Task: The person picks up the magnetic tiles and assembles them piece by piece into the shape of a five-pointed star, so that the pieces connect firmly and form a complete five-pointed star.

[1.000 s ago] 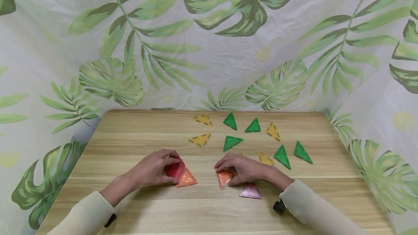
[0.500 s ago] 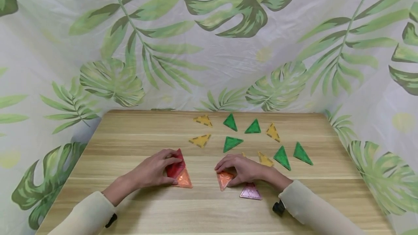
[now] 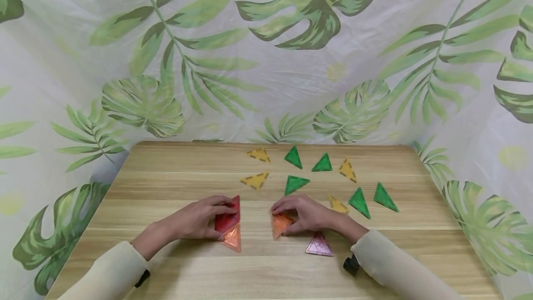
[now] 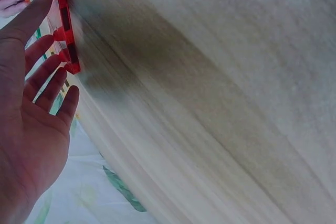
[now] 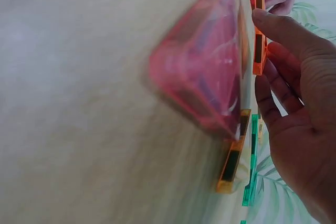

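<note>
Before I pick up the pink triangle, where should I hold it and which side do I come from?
Try pinching the pink triangle by its two slanted edges, coming down from the near side. It lies flat on the table, so its edges are probably easiest to grip. Its wide edge faces you, while the right hand is just beyond its tip.

Free gap between the orange triangles (image 3: 233, 236) (image 3: 281, 225)

Tile pair (image 3: 232, 234) sat at the left hand (image 3: 204, 219), left of a lone tile (image 3: 281, 225) at the right hand (image 3: 306, 215). Front tile (image 3: 319, 246) lay on the table (image 3: 266, 277) before the right hand; scattered tiles (image 3: 295, 183) lay behind.
</note>
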`<state>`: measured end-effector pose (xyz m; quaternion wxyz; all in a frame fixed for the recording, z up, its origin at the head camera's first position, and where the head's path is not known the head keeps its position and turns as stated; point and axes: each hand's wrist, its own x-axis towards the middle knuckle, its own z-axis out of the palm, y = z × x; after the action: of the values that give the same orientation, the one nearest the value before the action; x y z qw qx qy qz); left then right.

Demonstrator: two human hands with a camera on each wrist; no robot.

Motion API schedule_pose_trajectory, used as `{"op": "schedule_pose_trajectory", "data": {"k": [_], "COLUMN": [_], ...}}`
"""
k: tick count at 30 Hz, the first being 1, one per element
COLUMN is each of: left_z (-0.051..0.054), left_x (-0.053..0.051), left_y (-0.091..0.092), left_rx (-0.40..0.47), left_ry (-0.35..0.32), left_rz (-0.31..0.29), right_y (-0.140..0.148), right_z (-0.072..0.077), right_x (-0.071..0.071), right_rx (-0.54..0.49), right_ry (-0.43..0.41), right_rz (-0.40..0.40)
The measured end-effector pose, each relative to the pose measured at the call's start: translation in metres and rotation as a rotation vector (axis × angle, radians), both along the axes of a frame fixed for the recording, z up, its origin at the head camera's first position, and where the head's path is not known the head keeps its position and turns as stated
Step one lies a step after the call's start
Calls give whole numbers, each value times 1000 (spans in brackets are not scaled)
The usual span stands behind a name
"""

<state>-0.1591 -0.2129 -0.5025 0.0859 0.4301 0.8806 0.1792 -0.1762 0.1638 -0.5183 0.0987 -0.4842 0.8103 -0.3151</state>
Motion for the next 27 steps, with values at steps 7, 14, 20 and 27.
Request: {"op": "schedule_pose_trajectory", "data": {"k": [7, 14, 20, 27], "left_z": [2, 2, 2, 2], "left_x": [-2, -1, -1, 0], "left_y": [1, 2, 1, 1], "left_rx": [-9, -9, -7, -5], "left_ry": [13, 20, 27, 16], "left_rz": [-19, -30, -29, -20], "right_y": [-11, -24, -35, -52], "right_z": [9, 9, 9, 5], "right_x": [-4, -12, -20, -26], "right_rx": [16, 23, 11, 12], "right_ry": [-33, -46, -24, 15], "right_rz": [-39, -87, -84, -88]}}
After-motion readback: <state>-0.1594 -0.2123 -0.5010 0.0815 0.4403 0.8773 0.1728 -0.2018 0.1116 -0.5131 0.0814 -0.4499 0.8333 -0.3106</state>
